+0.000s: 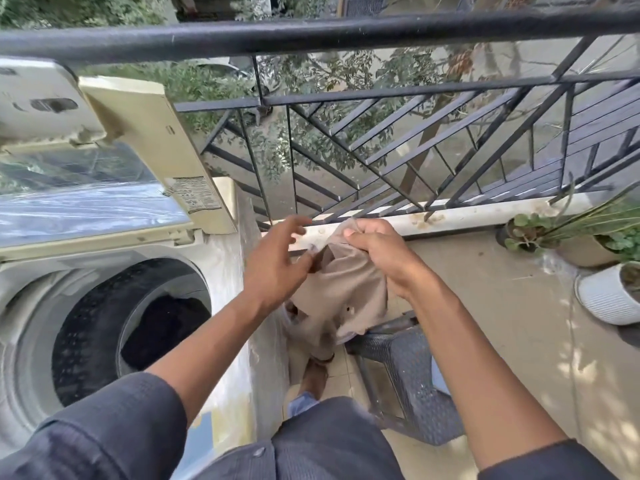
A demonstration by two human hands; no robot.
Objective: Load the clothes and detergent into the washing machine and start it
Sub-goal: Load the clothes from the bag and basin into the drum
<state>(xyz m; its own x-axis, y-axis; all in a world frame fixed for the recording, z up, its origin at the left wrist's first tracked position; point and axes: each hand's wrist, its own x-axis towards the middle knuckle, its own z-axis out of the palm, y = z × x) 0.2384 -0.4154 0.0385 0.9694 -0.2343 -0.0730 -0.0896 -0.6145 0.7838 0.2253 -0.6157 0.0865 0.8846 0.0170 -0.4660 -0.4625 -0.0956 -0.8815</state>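
1. Head view, looking down on a balcony: a beige cloth garment (346,289) hangs in the air between two bare hands, to the right of a cream top-loading washing machine (221,271) whose lid (104,188) stands raised.
2. The right hand (381,251) holds the garment's top edge, its fingers (360,237) curled tight around a bunched fold. The cloth hangs straight down from that grip, so its long axis is vertical.
3. The left hand (277,268) is just beside the garment on its left, fingers spread and relaxed. It seems to touch or nearly touch the cloth's left edge, but a firm hold is not visible.
4. The key relation: the machine's round drum opening (131,327) lies down and to the left of the garment, on the far side of the left hand. The left hand is the nearer one to the drum; the right hand carries the load.
5. Judgement: the garment would need to travel leftward over the machine's rim and then drop in.
6. Containers: the drum already holds a heap of dark clothing (162,327) at its bottom. A dark woven basket (408,382) sits on the floor under the right forearm; its contents are mostly hidden.
7. Potted plants (609,258) stand at the right by the black metal railing (381,150). No detergent is visible.
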